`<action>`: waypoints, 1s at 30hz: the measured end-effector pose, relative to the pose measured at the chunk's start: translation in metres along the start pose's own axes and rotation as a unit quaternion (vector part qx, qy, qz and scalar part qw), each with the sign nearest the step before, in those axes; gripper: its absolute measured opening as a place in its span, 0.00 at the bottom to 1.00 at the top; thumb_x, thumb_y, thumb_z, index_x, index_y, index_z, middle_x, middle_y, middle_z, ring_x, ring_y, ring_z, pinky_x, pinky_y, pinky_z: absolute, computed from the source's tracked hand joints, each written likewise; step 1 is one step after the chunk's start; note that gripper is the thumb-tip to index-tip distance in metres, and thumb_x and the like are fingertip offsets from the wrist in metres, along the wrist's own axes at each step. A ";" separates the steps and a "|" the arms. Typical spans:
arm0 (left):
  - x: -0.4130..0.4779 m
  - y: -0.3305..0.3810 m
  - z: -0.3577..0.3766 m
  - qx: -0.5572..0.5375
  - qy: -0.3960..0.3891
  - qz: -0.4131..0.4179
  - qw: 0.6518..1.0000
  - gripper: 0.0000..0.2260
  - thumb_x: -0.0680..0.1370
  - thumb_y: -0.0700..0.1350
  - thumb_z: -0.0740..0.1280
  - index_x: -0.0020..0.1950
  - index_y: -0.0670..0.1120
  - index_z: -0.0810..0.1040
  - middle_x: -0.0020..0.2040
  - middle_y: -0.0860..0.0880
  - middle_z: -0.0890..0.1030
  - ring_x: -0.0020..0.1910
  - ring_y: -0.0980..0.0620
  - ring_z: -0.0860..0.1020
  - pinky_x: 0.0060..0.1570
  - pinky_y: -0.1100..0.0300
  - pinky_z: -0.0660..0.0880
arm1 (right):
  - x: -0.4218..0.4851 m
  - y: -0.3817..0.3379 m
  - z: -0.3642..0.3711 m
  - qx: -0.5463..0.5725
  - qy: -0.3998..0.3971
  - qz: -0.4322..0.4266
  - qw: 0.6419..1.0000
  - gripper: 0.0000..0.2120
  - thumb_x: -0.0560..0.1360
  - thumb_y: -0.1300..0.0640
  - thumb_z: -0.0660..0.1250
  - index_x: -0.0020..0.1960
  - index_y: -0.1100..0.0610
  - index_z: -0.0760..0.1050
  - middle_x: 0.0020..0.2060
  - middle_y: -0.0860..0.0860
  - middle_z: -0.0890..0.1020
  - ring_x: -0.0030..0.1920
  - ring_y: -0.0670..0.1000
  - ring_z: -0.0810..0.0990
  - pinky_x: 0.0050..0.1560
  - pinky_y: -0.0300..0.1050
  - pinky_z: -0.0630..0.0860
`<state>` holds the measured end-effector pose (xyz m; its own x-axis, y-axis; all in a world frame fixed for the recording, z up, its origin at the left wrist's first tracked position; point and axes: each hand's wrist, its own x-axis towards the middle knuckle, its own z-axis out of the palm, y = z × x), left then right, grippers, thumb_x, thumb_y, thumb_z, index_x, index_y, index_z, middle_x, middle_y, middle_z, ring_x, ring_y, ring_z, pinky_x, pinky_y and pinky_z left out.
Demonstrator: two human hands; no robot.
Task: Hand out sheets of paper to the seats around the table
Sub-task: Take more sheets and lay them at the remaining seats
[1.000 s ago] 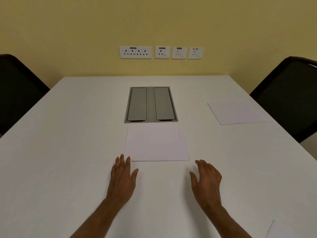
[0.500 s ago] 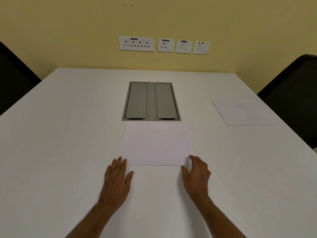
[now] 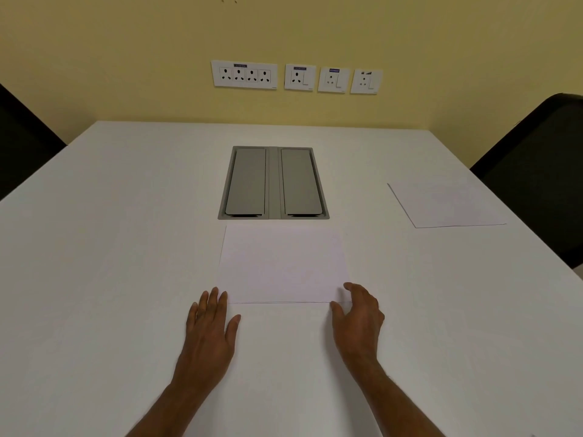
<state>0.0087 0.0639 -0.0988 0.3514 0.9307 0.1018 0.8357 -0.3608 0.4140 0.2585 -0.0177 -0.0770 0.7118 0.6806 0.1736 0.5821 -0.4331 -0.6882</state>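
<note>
A small stack of white paper [image 3: 282, 263] lies flat in the middle of the white table [image 3: 110, 247], just in front of me. My left hand [image 3: 209, 329] rests flat on the table, its fingertips touching the stack's near left corner. My right hand [image 3: 358, 316] is curled over the near right corner, fingers on top and thumb at the near edge; the paper is not lifted. A single sheet [image 3: 444, 205] lies at the right side of the table, in front of a black chair [image 3: 542, 165].
A grey cable hatch with two lids [image 3: 273, 182] is set into the table just beyond the stack. Another black chair [image 3: 22, 137] stands at the left edge. Wall sockets [image 3: 296, 77] line the yellow wall behind the table's far edge.
Both hands have moved forward to the stack's near corners. The right hand slid left and onto the right corner. My view has shifted closer to the table.
</note>
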 end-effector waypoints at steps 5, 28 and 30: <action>-0.002 0.001 0.000 0.002 0.005 0.002 1.000 0.43 0.75 0.68 0.31 0.78 0.42 0.58 0.79 0.45 0.58 0.79 0.49 0.52 0.78 0.52 0.46 | -0.001 -0.002 0.001 0.017 0.010 0.000 1.000 0.21 0.73 0.63 0.71 0.65 0.52 0.74 0.63 0.48 0.79 0.67 0.51 0.72 0.68 0.48 0.60; -0.019 0.016 -0.017 -0.131 0.092 -0.065 0.985 0.22 0.81 0.46 0.60 0.75 0.42 0.66 0.78 0.44 0.62 0.79 0.48 0.57 0.77 0.53 0.53 | 0.006 -0.027 -0.017 0.393 0.054 0.289 0.871 0.14 0.74 0.71 0.67 0.53 0.56 0.82 0.52 0.52 0.83 0.34 0.49 0.86 0.40 0.40 0.81; -0.027 0.027 -0.023 -0.147 0.118 -0.073 0.979 0.21 0.81 0.45 0.61 0.74 0.41 0.68 0.77 0.44 0.65 0.78 0.47 0.60 0.76 0.54 0.56 | -0.003 -0.027 -0.024 0.429 0.059 0.327 0.840 0.14 0.74 0.72 0.68 0.53 0.58 0.82 0.53 0.55 0.83 0.32 0.48 0.86 0.42 0.42 0.82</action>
<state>0.0121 0.0306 -0.0699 0.1017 0.9717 0.2134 0.7002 -0.2223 0.6785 0.2499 -0.0220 -0.0418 0.8326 0.3771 -0.4058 -0.4108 -0.0711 -0.9089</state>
